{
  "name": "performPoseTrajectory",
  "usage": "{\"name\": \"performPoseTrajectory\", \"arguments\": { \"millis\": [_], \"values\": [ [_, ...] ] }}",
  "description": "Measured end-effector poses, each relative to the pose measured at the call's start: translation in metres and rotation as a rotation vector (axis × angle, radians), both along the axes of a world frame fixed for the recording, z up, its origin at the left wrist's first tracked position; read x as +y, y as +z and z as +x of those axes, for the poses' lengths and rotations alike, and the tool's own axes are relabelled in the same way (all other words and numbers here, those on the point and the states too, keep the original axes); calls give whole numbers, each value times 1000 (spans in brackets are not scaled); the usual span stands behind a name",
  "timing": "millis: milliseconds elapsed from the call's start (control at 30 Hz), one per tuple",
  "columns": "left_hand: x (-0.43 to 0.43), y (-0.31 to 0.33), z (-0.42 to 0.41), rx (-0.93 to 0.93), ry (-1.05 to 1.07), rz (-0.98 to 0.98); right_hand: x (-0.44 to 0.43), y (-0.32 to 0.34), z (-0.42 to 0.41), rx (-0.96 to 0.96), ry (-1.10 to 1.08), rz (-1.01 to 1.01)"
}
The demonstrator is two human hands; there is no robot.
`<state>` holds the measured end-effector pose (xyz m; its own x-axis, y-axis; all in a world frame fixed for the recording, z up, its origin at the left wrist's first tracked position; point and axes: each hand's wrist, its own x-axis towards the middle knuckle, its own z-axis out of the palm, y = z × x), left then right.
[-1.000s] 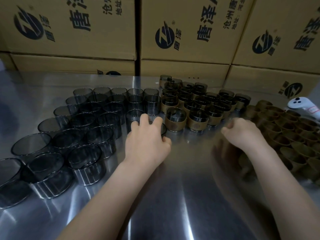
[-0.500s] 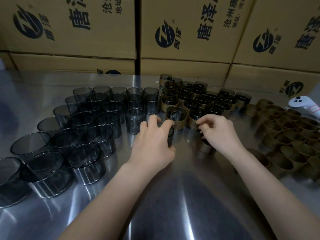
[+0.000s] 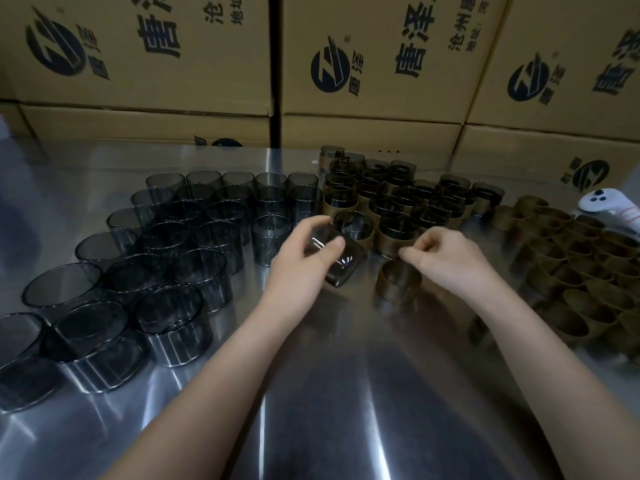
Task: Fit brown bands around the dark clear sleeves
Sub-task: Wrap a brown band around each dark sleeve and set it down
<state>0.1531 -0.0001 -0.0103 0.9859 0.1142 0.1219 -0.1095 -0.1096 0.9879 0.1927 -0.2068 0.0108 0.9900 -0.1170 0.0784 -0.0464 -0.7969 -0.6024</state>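
Reflective steel desk [image 3: 311,393], closed off along its far side by a wall of printed cardboard cartons [image 3: 381,64].

**Hands.** Left hand [image 3: 298,271]: the fingers [image 3: 333,243] are wrapped round one dark clear sleeve [image 3: 343,265], which is lifted off the desk and tilted, with no band on it. Right hand [image 3: 450,265]: the fingers [image 3: 415,249] are curled tight just above a single brown band [image 3: 398,285] standing on the desk, just right of the held sleeve. Whether they actually pinch its rim cannot be told. Sleeve and band are close but apart, so this pair is not yet joined.

**Progress.**
- Banded sleeves [image 3: 398,202] stand in packed rows just beyond the hands, centre-far.
- Bare sleeves [image 3: 194,237] fill a block on the left, running from far to the near-left corner.
- Loose bands [image 3: 588,265] are heaped on the right.

Judged by these stocks, a sizeable share is done and a comparable share is left.

**Room.**
- Open desk lies only in the near centre, beneath the forearms.
- The nearest bare sleeve stands just left of the left hand, and the finished rows sit just beyond the fingers, so a wide sweep would likely knock something over.
- A white controller [image 3: 609,207] rests far right, beside the loose bands.
- The near edge of the desk is out of view.
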Motion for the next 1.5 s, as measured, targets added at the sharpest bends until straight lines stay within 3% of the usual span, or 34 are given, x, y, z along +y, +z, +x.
{"name": "performPoseTrajectory", "arguments": {
  "millis": [167, 400, 700, 1067, 1167, 1333, 1500],
  "values": [
    [4, 3, 4, 220, -89, -401, 0, 3, -6, 315, 99, -20],
    [6, 0, 7, 346, -223, -638, 9, -7, -3, 248, 82, 40],
    [14, -3, 9, 337, -384, -549, 13, -5, 0, 12, 187, 341],
    [11, -8, 7, 199, -395, -478, 31, 4, -21, -181, 321, 693],
    [10, -9, 7, 176, -390, -473, 38, -3, -22, -243, 350, 668],
    [8, -10, 7, 169, -376, -488, 43, -13, -23, -436, 372, 409],
    [8, -10, 7, 177, -423, -422, 47, -16, -23, -447, 389, 355]
  ]
}}
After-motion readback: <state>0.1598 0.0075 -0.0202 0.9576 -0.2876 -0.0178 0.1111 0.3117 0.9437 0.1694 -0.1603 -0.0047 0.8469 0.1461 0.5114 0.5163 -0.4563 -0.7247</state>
